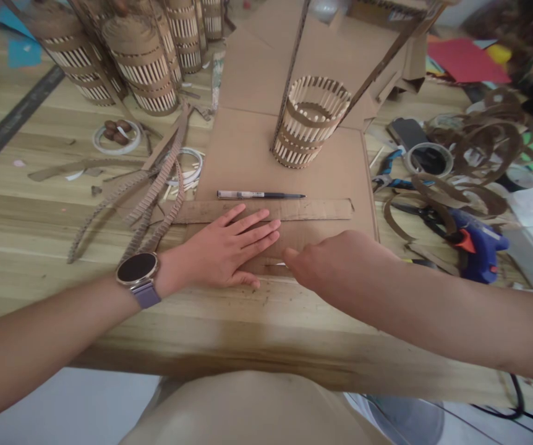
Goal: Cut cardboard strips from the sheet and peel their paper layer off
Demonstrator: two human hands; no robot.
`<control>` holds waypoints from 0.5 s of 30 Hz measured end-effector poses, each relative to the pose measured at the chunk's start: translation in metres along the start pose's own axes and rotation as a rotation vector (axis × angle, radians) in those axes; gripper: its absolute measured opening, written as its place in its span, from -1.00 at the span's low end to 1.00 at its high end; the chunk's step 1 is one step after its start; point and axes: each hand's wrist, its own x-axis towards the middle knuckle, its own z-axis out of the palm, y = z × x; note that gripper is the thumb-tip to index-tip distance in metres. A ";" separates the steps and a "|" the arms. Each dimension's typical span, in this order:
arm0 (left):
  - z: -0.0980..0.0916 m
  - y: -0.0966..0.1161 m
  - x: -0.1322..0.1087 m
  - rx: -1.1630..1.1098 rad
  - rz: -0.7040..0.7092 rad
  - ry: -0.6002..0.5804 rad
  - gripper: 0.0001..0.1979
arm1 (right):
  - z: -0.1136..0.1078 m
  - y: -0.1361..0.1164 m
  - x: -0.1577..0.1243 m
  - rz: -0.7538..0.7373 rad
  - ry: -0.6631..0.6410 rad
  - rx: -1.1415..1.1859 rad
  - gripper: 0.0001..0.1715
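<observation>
My left hand (227, 247), a watch on its wrist, lies flat with fingers stretched out on a brown cardboard sheet (243, 161) near the table's front edge. Just beyond its fingertips runs a long cardboard strip (313, 210), and past that a black pen (261, 194). My right hand (331, 262) is closed in a pinch at the sheet's near edge, right beside the left fingertips; a thin pale tip shows at its fingers, too small to name. A small cylinder of sticks and cardboard bands (310, 120) stands farther back on the sheet.
Several taller stick cylinders (143, 62) stand at the back left. Corrugated strips (155, 191) and tape rolls (117, 137) lie left of the sheet. To the right are curled cardboard strips (480, 148), a blue glue gun (477, 244) and coloured paper (465, 59). A cardboard frame (387, 37) rises behind.
</observation>
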 end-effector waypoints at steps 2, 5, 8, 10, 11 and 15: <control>-0.001 0.000 0.000 -0.002 -0.003 -0.006 -0.21 | 0.002 0.001 -0.002 -0.008 0.007 -0.008 -0.54; -0.002 0.000 0.001 -0.004 -0.003 -0.009 -0.22 | 0.004 0.002 -0.005 0.008 0.021 -0.019 -0.55; -0.002 0.000 0.000 -0.002 0.000 -0.004 -0.22 | 0.005 0.003 -0.006 0.015 0.030 -0.032 -0.55; -0.001 0.000 0.000 0.001 0.003 -0.002 -0.21 | 0.004 0.003 -0.006 0.002 0.028 -0.029 -0.56; -0.001 0.000 0.000 0.002 0.004 -0.002 -0.21 | 0.004 0.003 -0.006 -0.007 0.026 -0.022 -0.56; -0.002 0.000 0.000 -0.004 0.005 -0.001 -0.21 | 0.001 0.003 -0.007 0.020 0.040 -0.024 -0.58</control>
